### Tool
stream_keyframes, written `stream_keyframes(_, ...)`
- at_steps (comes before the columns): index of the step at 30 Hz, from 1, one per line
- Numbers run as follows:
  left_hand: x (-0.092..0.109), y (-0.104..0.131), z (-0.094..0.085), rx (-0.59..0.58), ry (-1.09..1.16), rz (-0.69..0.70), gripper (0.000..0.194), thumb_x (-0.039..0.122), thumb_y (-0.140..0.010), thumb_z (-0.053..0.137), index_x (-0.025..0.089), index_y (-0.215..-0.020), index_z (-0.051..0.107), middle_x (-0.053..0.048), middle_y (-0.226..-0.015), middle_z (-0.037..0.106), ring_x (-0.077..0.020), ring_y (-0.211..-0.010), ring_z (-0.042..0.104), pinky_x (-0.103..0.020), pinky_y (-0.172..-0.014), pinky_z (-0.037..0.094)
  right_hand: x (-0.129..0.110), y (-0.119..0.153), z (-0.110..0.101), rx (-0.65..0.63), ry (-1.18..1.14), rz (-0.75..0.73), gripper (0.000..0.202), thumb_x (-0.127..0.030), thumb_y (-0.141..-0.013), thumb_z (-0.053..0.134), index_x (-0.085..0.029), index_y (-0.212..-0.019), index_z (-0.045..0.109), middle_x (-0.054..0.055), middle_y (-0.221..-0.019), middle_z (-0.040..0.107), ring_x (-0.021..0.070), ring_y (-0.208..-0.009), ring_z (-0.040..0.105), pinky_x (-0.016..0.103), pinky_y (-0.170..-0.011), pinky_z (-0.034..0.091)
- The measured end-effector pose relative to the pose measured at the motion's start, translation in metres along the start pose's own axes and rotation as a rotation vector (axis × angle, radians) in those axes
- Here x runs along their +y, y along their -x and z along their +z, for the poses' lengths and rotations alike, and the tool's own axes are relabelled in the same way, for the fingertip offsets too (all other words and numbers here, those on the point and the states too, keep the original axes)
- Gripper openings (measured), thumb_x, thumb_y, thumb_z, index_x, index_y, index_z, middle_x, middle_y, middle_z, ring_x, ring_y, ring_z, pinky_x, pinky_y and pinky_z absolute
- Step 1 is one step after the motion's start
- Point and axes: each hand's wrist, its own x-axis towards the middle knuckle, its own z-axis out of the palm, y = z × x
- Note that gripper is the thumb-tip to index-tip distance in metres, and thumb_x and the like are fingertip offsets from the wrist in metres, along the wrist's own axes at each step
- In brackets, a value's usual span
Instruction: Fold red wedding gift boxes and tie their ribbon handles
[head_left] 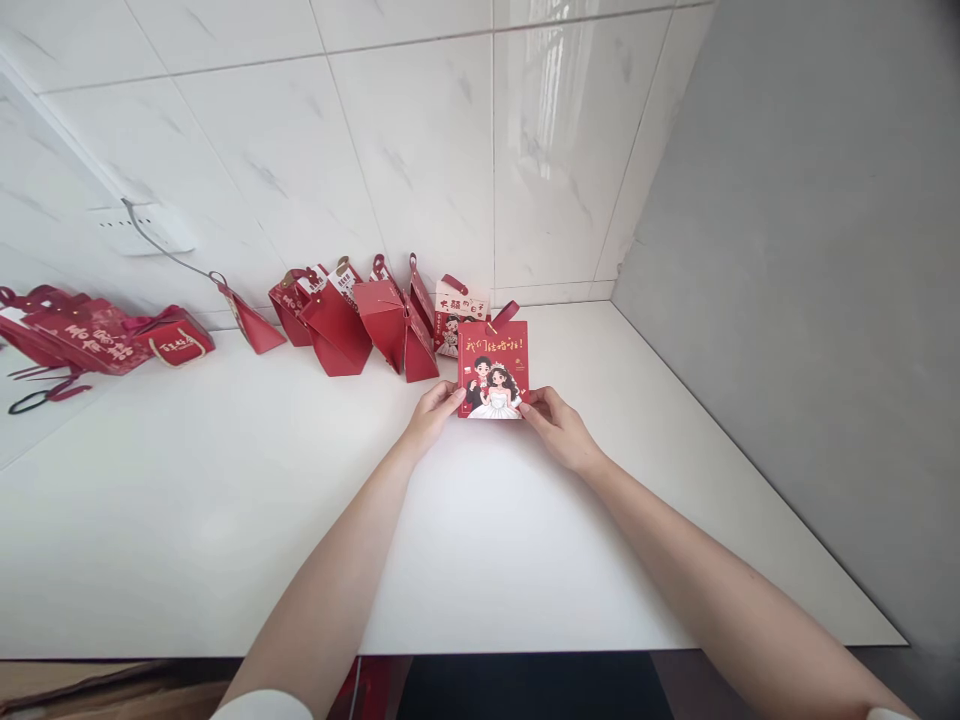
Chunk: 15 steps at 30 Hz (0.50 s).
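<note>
Between my two hands is a red gift box [493, 350] with a cartoon bride and groom on its front, gold lettering and a dark red ribbon loop on top. The fingers of my left hand [437, 408] pinch its lower left edge. On the lower right edge, my right hand [559, 422] grips with the thumb in front. Just behind it, partly covered, stands a second box [450, 300] with a pale front and red lettering. Whether the held box touches the table is hard to tell.
Several red gift boxes [337, 335] line the tiled wall on the white table [225, 500]. At the far left are more red boxes [97, 335], a small red box [176, 338] with a cord handle, and scissors [49, 395]. A cable [169, 250] hangs from a wall socket. A grey wall rises on the right.
</note>
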Motion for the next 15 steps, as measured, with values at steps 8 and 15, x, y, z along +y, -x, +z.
stream_keyframes(8, -0.008, -0.002, -0.003, 0.003, -0.045, -0.009, 0.037, 0.054, -0.084, 0.061, 0.018, -0.085, 0.057, -0.003, -0.093, 0.066, -0.0185, -0.091, 0.06, -0.03, -0.085, 0.042, 0.004, -0.001, 0.0, 0.004, 0.03, 0.001, 0.031, -0.056, -0.089, 0.052, -0.026, -0.096, 0.052, 0.003, -0.107, 0.068, 0.0227, -0.098, 0.061, 0.037, -0.085, 0.046)
stream_keyframes(15, -0.011, -0.003, -0.004, -0.001, -0.048, -0.006, 0.036, 0.054, -0.084, 0.061, 0.018, -0.084, 0.056, -0.002, -0.091, 0.066, -0.0192, -0.091, 0.061, -0.031, -0.085, 0.044, 0.001, 0.0, 0.0, -0.005, 0.013, -0.004, 0.03, -0.054, -0.089, 0.054, -0.025, -0.097, 0.052, 0.003, -0.104, 0.068, 0.022, -0.097, 0.062, 0.036, -0.084, 0.045)
